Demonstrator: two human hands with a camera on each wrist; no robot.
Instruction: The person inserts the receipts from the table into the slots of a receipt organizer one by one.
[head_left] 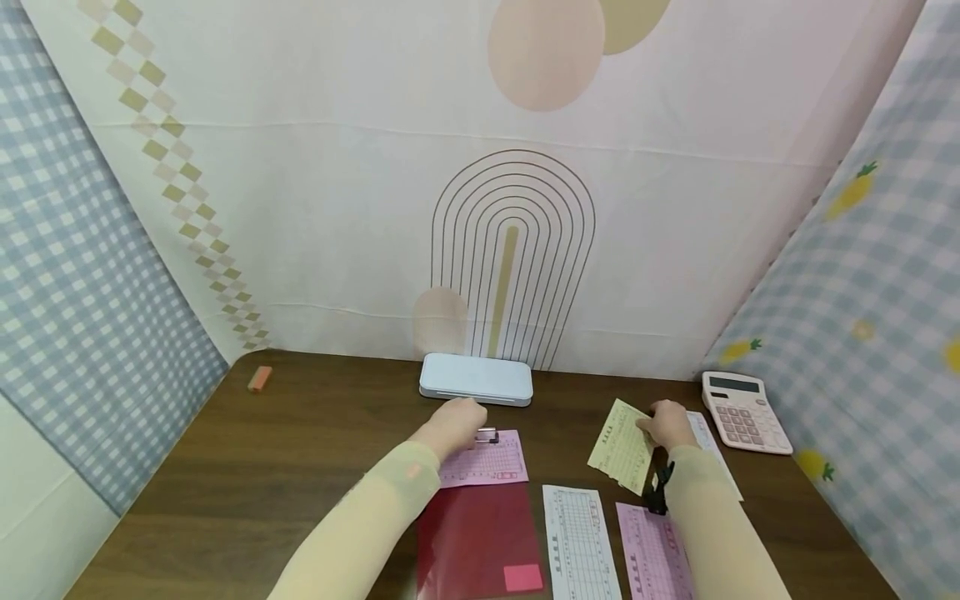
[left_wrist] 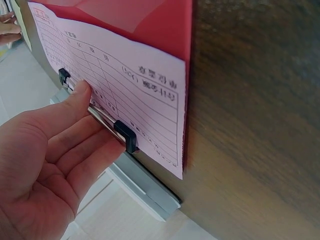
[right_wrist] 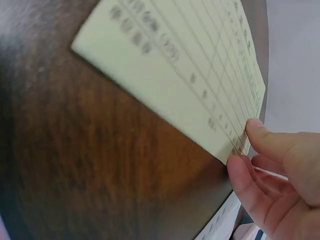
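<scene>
My left hand (head_left: 456,423) is at the top of a red clipboard (head_left: 476,533), its thumb pressing on the metal clip (left_wrist: 107,122) with black ends and its fingers curled beneath. Under the clip lies a pink printed form (head_left: 498,462), covering the clipboard's upper part. To the right, my right hand (head_left: 671,425) pinches a yellow printed form (head_left: 621,446) by one edge between thumb and fingers. In the right wrist view the yellow sheet slants above the wooden table (right_wrist: 110,165). A pink sticky note (head_left: 522,577) marks the clipboard's lower right corner.
A white form (head_left: 581,533) and another pink form (head_left: 651,546) lie right of the clipboard. Another white sheet (head_left: 708,442) lies partly beneath my right arm. A pale case (head_left: 476,377) stands at the back, a calculator (head_left: 742,412) far right, an orange eraser-like block (head_left: 259,379) far left.
</scene>
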